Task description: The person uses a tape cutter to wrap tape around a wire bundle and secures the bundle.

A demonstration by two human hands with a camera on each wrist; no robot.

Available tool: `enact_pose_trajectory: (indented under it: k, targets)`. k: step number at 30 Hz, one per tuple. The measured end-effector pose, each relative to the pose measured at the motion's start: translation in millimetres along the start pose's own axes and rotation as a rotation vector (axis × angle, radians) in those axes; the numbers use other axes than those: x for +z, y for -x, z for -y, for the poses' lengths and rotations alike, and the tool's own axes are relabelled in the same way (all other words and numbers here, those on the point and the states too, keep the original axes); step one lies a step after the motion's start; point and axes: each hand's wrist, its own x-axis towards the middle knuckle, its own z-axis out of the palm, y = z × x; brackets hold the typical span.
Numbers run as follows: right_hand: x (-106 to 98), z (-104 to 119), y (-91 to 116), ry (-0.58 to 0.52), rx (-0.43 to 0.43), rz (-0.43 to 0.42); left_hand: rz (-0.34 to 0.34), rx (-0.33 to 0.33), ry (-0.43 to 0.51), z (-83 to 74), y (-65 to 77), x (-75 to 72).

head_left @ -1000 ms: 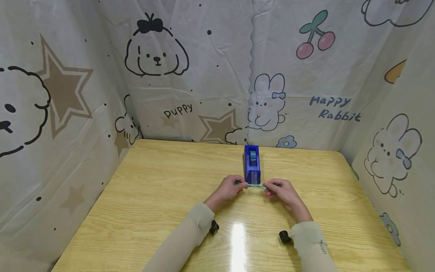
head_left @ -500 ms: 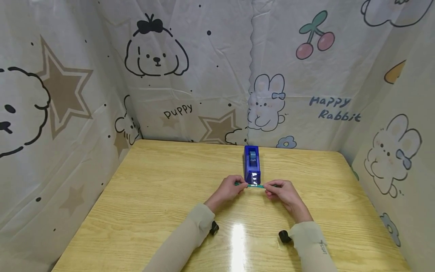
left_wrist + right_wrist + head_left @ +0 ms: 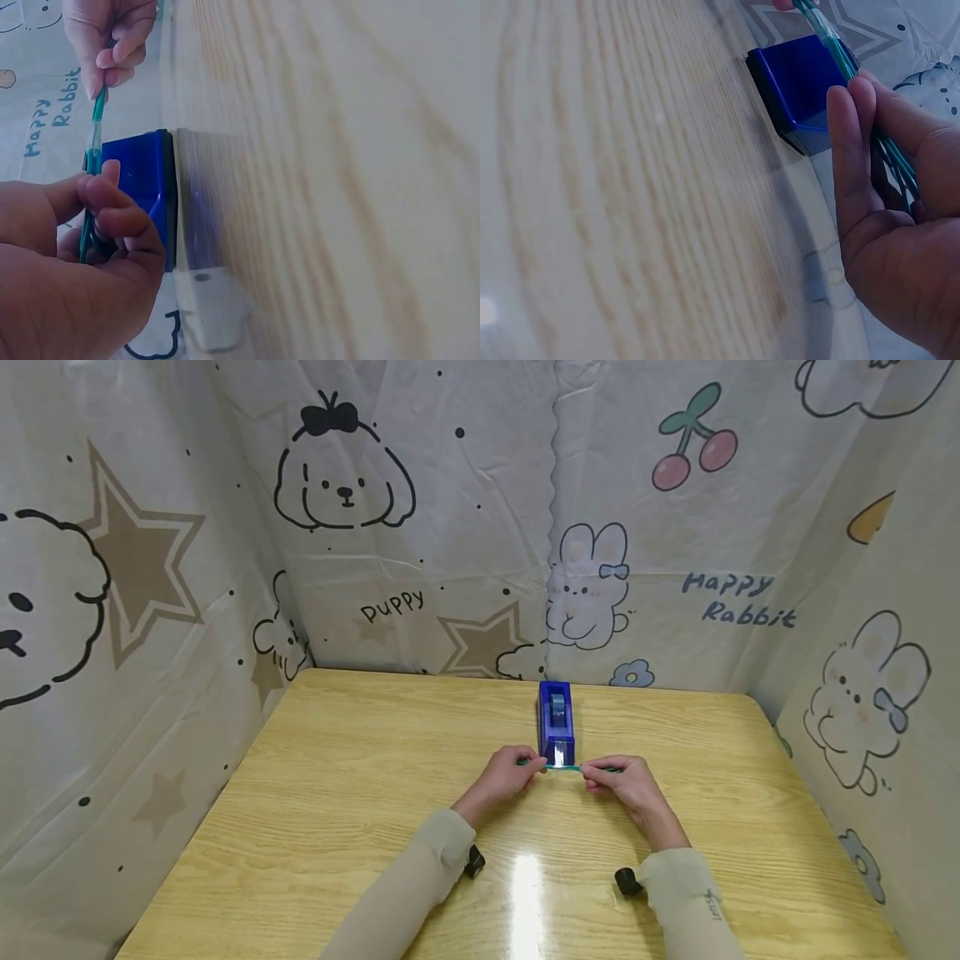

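Between both hands stretches a bundle of thin green wires (image 3: 889, 154). Clear tape (image 3: 823, 28) lies around or against its middle; how far it wraps I cannot tell. My left hand (image 3: 512, 774) pinches one end between thumb and fingers, and my right hand (image 3: 621, 781) pinches the other. Just beyond the bundle stands a blue tape dispenser (image 3: 556, 727), its front facing me. A shiny strip of tape (image 3: 559, 752) runs down that front to the wires. In the left wrist view, wire ends (image 3: 84, 240) pass through the left hand's curled fingers.
A light wood-grain table (image 3: 360, 760) lies under the hands. Patterned cloth (image 3: 450, 527) closes in the back and sides. The dispenser stands near the table's back edge. Black wrist cameras (image 3: 628, 882) sit at both cuffs.
The green wires have come closer together and risen slightly toward the dispenser's front. The tape strip there now catches the light differently. Both hands keep their pinch and have barely moved.
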Motion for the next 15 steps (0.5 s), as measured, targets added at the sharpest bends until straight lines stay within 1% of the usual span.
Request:
enact_pose_trajectory:
  k: [2, 4, 9, 15]
  targets:
    - [0.8, 0.3, 0.0, -0.001, -0.003, 0.003, 0.001, 0.023, -0.011, -0.2, -0.3, 0.7]
    - [1.5, 0.2, -0.2, 0.006, 0.001, 0.005, -0.004, 0.032, -0.016, -0.4, -0.4, 1.3]
    - [3.2, -0.4, -0.9, 0.03, 0.031, 0.027, -0.019, 0.03, 0.002, -1.0, 0.0, 3.1]
    - [3.7, 0.5, -0.6, 0.02, 0.063, 0.076, -0.032, 0.036, 0.002, -3.8, 1.1, 4.2]
